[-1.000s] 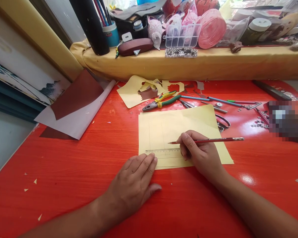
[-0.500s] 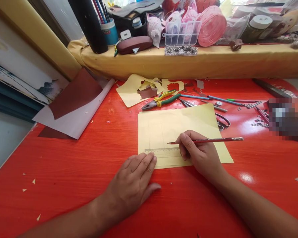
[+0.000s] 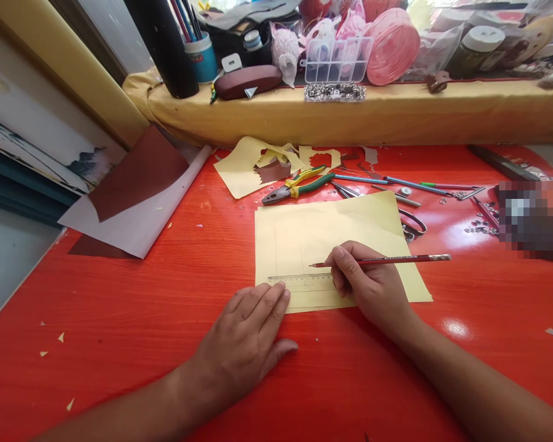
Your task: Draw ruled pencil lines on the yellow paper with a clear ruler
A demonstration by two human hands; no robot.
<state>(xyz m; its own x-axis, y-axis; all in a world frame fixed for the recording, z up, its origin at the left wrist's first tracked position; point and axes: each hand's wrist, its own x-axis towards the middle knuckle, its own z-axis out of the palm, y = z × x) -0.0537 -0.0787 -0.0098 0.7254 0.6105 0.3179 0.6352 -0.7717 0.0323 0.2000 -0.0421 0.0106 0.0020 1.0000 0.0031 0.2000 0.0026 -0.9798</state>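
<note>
A yellow sheet of paper with thin pencil lines lies on the red table, another sheet's edge showing beneath it. Across its lower part rests a clear ruler, its right end hidden by my right hand. My left hand lies flat, fingers stretched out, with the fingertips on the ruler's lower edge and the paper. In my right hand is a red pencil, gripped between thumb and fingers. The pencil's tip points left, just above the ruler; whether it touches the paper I cannot tell.
Behind the paper lie green-and-yellow pliers, cut yellow scraps, pens and small metal rings. Brown and white sheets lie at the left. A cloth-covered ledge with jars and boxes runs along the back.
Both hands, the pencil and the ruler keep their places on the paper. Only the whole view has shifted very slightly.
</note>
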